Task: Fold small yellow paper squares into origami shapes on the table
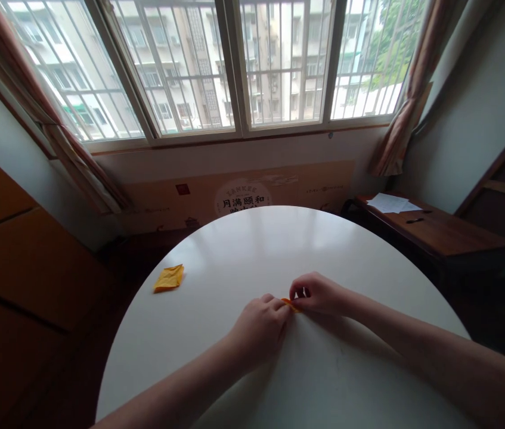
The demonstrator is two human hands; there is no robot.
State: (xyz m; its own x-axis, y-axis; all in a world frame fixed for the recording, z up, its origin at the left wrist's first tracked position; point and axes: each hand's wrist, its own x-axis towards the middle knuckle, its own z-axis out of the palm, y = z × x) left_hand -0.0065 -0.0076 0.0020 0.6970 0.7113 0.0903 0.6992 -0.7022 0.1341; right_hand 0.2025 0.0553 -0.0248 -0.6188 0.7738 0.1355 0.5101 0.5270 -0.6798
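Over the middle of the white round table (252, 250), my left hand (261, 325) is closed with its fingers curled down on a small orange strip (291, 305) of thin folded material. My right hand (317, 292) is closed too, pinching the strip's other side between thumb and fingertips. Most of the strip is hidden under my fingers, so I cannot tell whether it is paper or cloth. Off to the left, near the table's edge, lies a flat folded yellow square (169, 278) with creases, apart from both hands.
Behind the table, a printed cardboard panel (315, 186) leans below the barred window (283, 65). At the right stands a low wooden table (458, 235) with white papers (394, 203) and a dark object (415, 220). Wooden cabinet doors (6, 256) are at the left.
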